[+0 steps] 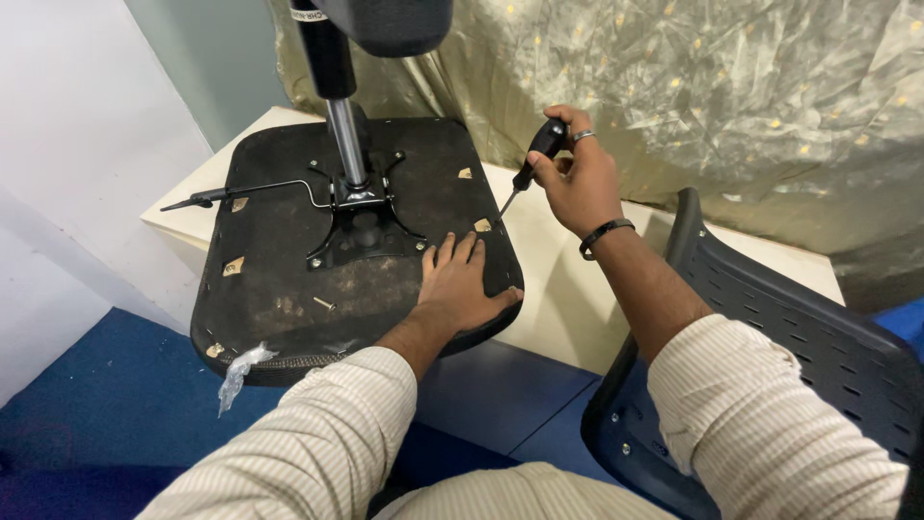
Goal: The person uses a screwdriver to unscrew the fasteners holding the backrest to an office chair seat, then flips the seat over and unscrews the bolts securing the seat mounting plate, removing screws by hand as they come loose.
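An upturned black chair seat (279, 241) lies on a cream table (558, 279), its metal mechanism plate (361, 226) and gas-lift column (337, 106) pointing up. My left hand (460, 284) presses flat on the seat's near right corner. My right hand (576, 173) grips a black-handled screwdriver (534, 159); its tip points down at a hole near the seat's right edge. A loose screw (324, 303) lies on the seat's underside.
A black perforated plastic chair back (770, 337) stands at my right. A height lever (241, 191) sticks out left from the mechanism. A scrap of clear plastic (236, 374) hangs off the seat's front edge. Gold foil sheeting (693, 87) covers the wall behind. Blue floor below.
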